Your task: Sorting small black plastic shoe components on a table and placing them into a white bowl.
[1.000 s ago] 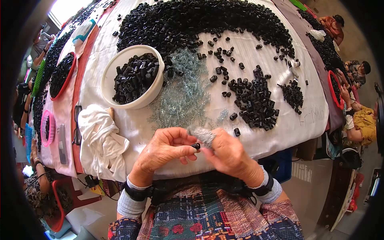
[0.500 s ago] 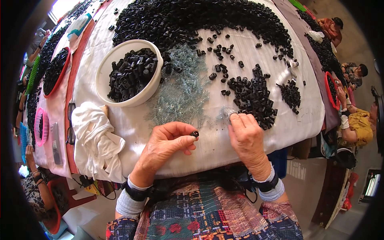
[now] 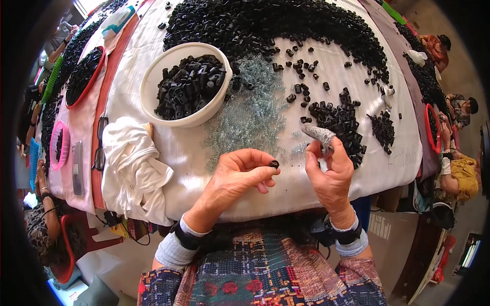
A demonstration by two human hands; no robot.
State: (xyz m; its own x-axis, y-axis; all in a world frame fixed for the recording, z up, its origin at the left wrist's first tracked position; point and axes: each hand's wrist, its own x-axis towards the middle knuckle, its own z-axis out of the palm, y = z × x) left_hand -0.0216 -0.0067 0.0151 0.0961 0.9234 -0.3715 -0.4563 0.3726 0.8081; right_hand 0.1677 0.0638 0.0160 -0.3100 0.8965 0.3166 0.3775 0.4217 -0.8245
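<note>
A: At far left, what lies on the table [image 3: 153, 148]?

B: A phone [image 3: 77, 168], glasses [image 3: 99, 153] and a crumpled white cloth [image 3: 133, 171]. Behind the cloth stands a white bowl [image 3: 186, 84] filled with black parts.

A: And the left hand [image 3: 240, 176]?

B: Raised just above the near table edge, palm up. Thumb and forefinger are pinched on one small black cap [image 3: 274, 164], the other fingers loosely curled. The cap is too small to tell its long axis; its open end seems to face up.

A: What lies beyond that hand?

B: A drift of pale wire springs [image 3: 250, 112], spread between the bowl and a black pile [image 3: 339, 122].

A: The right hand [image 3: 329, 171]?

B: Upright, just right of the cap and near it, with a grey fabric cot [image 3: 319, 135] on its forefinger. Finger and thumb are closed together at the tip; whether they grip a spring cannot be told.

A: Which relation counts?

B: The cap lies left of the right fingertips, slightly lower, with a short gap between them; both hands hang apart from the piles beyond
</note>
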